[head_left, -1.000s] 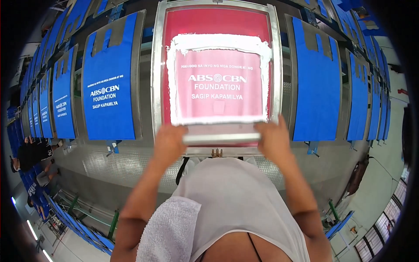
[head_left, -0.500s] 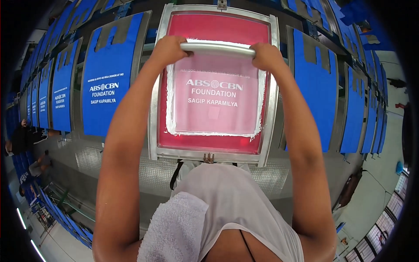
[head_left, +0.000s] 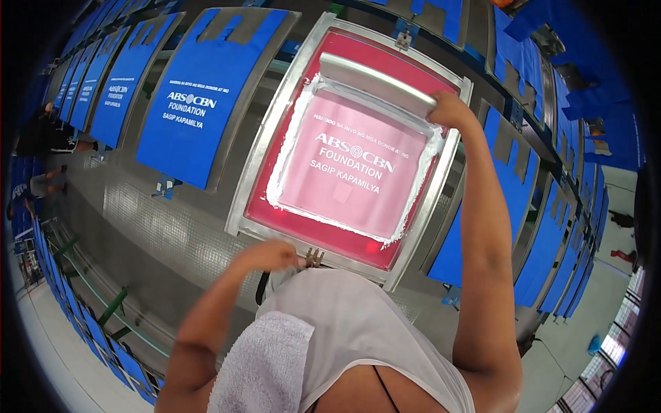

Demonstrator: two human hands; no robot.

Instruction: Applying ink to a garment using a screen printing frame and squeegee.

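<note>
My right hand [head_left: 447,110] grips the right end of an aluminium squeegee [head_left: 375,77] lying across the far part of a red-and-pink printing screen [head_left: 255,206] in a silver frame. White ink [head_left: 292,144] lines the pale printed rectangle on the mesh. My left hand [head_left: 279,256], slightly blurred, has curled fingers at the frame's near edge beside a small brass fitting [head_left: 315,256]; what they hold, if anything, is hidden. A white towel [head_left: 261,358] hangs over my top at the bottom.
Blue bag panels [head_left: 186,131] with white print lie on metal boards left of the screen; more blue panels [head_left: 468,213] stand at the right. A person in dark clothing [head_left: 51,141] is at the far left, above a grey floor [head_left: 158,227].
The squeegee went from the screen's near part to its far part. My left hand then released it and moved down to the near frame edge. The view has turned, tilting the screen.
</note>
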